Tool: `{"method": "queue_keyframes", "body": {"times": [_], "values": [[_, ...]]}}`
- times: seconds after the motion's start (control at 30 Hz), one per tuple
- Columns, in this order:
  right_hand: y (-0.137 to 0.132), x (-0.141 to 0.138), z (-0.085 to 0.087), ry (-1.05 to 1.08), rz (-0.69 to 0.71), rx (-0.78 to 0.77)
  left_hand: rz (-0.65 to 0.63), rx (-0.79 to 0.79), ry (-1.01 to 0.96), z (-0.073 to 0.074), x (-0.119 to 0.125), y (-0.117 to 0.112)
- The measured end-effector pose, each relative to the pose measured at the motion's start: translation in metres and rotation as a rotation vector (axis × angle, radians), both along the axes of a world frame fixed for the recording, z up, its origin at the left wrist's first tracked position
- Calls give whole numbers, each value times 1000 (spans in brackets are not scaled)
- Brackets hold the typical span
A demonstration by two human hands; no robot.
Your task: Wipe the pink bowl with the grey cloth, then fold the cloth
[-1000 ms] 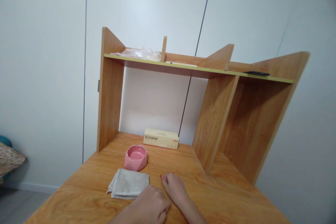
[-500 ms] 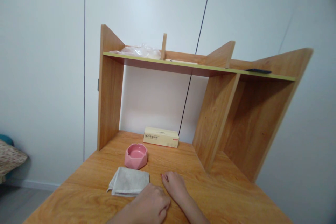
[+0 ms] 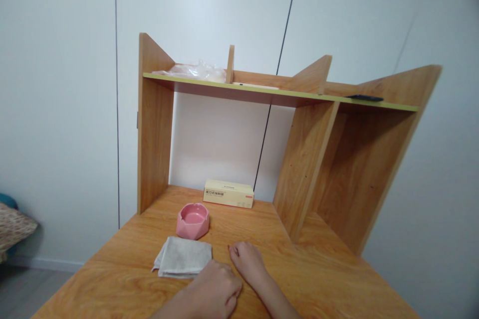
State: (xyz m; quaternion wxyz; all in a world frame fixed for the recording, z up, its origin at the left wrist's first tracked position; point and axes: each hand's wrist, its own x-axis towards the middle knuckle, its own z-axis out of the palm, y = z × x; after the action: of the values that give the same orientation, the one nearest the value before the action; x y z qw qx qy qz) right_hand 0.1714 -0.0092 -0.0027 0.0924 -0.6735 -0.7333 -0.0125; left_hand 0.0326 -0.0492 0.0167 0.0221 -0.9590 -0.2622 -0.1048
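My left hand rests on the wooden desk, curled into a fist with nothing showing in it. Its knuckles are at the right corner of a folded grey cloth; I cannot tell whether they touch. Slightly farther forward and to the right, my right hand lies on the desk, fingers closed, no object visible in it. Just behind the cloth sits a pink faceted ashtray with notches in its rim. A cream-coloured box with printed lettering lies at the back of the desk, beyond both hands.
A wooden shelf unit rises from the back of the desk, with an upright divider on the right. On its upper shelf are a clear plastic bag and a flat dark object. Patterned fabric shows far left.
The camera view has shifted slightly, so the whole scene sits a little farther left and higher. Both hands and the objects on the desk keep their places.
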Motion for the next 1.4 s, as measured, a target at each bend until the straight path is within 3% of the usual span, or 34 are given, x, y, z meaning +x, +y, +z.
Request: {"method": "queue_keyframes", "body": {"times": [1.4], "values": [[2, 2, -4, 6, -2, 20, 11, -8, 16, 4, 0, -3]]}}
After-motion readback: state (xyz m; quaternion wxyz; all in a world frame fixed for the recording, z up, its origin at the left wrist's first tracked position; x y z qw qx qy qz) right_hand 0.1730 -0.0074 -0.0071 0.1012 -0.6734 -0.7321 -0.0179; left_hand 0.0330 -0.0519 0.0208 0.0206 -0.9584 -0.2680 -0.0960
